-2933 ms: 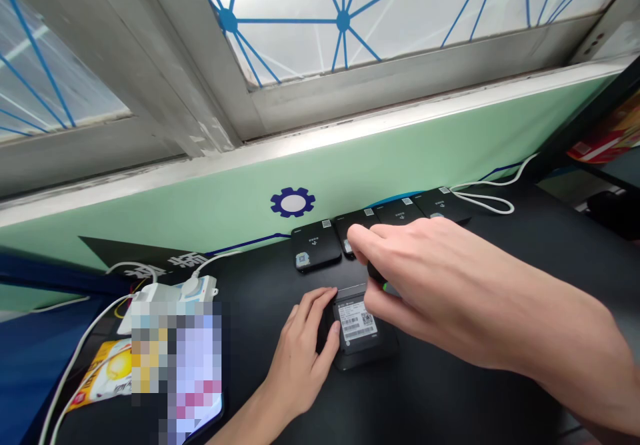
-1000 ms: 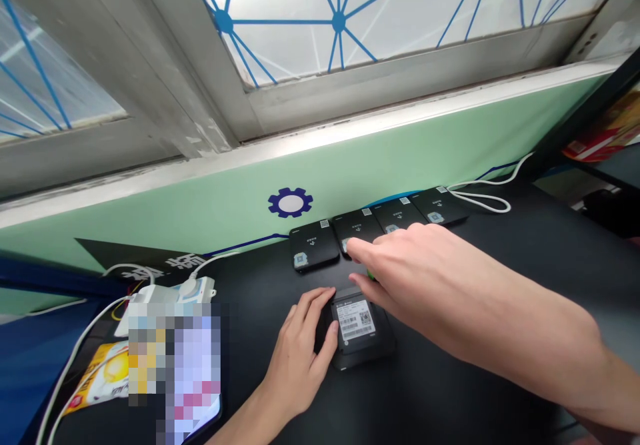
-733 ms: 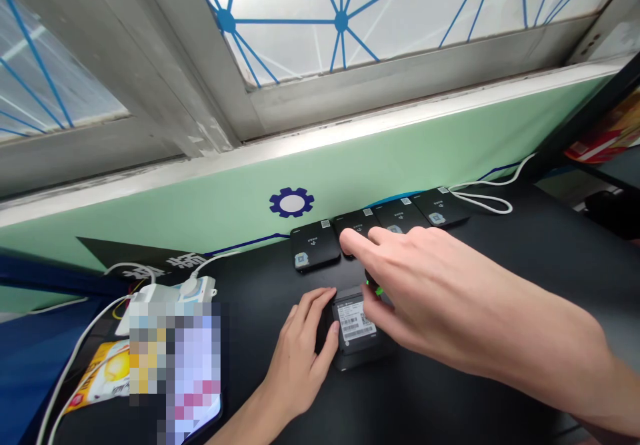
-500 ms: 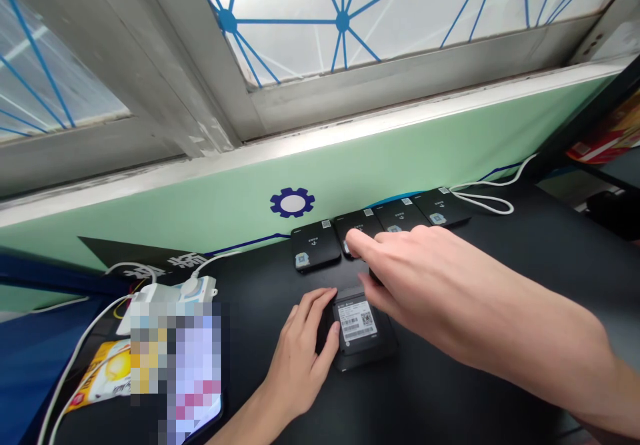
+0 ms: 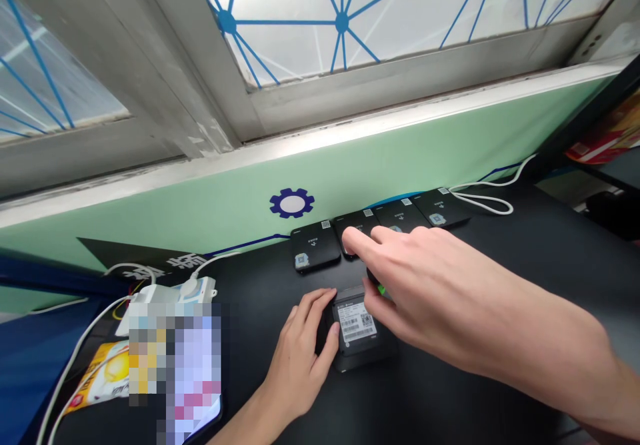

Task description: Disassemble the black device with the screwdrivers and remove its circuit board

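A flat black box (image 5: 357, 325) with a white printed label and QR code lies on the black table. My left hand (image 5: 304, 348) grips its left side, fingertips at the far left corner and thumb along the near-left edge. Above the box's right half, my right hand (image 5: 417, 275) is closed with fingers curled. Inside it is a dark object with a bright green part (image 5: 381, 290), perhaps a handle. Most of that object is hidden by the hand, so its kind does not show. The box's right side is also partly covered.
Several similar black boxes (image 5: 315, 245) stand in a row against the green wall. To the left are a white power strip (image 5: 203, 290) with cables, a yellow-white packet (image 5: 103, 375) and a phone (image 5: 197, 372), partly pixelated. A white cable (image 5: 485, 200) lies at the back right.
My right hand has turned slightly, its thumb shifting a little, and a green part of the held object now shows. The left hand and the box keep their place.
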`<control>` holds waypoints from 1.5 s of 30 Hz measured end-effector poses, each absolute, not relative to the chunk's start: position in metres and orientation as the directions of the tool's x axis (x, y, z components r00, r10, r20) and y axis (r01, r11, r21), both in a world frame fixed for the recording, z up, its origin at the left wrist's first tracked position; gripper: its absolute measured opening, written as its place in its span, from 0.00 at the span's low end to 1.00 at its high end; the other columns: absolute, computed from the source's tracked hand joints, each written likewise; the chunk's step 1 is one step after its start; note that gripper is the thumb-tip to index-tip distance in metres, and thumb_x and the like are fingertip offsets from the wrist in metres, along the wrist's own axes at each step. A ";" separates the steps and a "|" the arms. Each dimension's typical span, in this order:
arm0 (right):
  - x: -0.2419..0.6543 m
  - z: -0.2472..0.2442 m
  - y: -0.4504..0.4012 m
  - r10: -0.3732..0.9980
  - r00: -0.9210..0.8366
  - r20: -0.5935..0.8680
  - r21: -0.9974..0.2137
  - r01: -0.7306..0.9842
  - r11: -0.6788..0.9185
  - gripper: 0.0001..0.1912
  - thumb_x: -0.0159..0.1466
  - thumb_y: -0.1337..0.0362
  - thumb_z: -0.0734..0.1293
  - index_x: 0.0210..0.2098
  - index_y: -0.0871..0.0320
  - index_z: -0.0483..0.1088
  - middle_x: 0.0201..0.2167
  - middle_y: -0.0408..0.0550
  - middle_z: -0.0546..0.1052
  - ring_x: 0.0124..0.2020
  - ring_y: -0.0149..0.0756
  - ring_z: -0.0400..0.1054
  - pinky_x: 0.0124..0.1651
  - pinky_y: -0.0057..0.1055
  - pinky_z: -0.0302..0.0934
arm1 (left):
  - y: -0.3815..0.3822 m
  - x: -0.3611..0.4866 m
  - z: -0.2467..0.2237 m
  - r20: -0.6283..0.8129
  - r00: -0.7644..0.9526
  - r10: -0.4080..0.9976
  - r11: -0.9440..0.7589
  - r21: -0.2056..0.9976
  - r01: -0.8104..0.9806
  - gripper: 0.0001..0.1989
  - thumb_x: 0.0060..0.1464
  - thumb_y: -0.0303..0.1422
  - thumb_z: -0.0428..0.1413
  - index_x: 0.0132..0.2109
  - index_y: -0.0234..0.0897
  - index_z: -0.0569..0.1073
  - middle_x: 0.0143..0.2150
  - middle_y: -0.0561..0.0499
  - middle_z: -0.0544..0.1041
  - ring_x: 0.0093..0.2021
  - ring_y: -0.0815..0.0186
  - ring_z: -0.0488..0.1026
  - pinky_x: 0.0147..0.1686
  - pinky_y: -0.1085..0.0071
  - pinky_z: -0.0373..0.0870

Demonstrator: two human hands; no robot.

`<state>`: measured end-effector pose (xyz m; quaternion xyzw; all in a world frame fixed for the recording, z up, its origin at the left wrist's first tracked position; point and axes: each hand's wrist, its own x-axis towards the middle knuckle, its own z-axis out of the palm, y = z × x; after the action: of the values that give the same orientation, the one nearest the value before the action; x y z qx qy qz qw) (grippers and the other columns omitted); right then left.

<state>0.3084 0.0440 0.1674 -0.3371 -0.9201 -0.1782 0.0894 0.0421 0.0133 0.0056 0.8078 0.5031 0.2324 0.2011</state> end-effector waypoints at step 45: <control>0.306 0.166 0.044 0.691 -0.673 0.265 0.160 0.737 0.657 0.13 0.75 0.67 0.72 0.57 0.63 0.77 0.38 0.51 0.82 0.32 0.44 0.76 0.34 0.39 0.56 | 0.013 0.040 -0.001 0.189 0.391 0.901 -0.426 0.557 0.713 0.22 0.81 0.36 0.51 0.76 0.49 0.68 0.70 0.43 0.77 0.61 0.50 0.83 0.56 0.55 0.85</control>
<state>0.3056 0.0436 0.1656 -0.3941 -0.9056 -0.1279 0.0909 0.0399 0.0129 -0.0008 0.8103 0.4977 0.2379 0.1976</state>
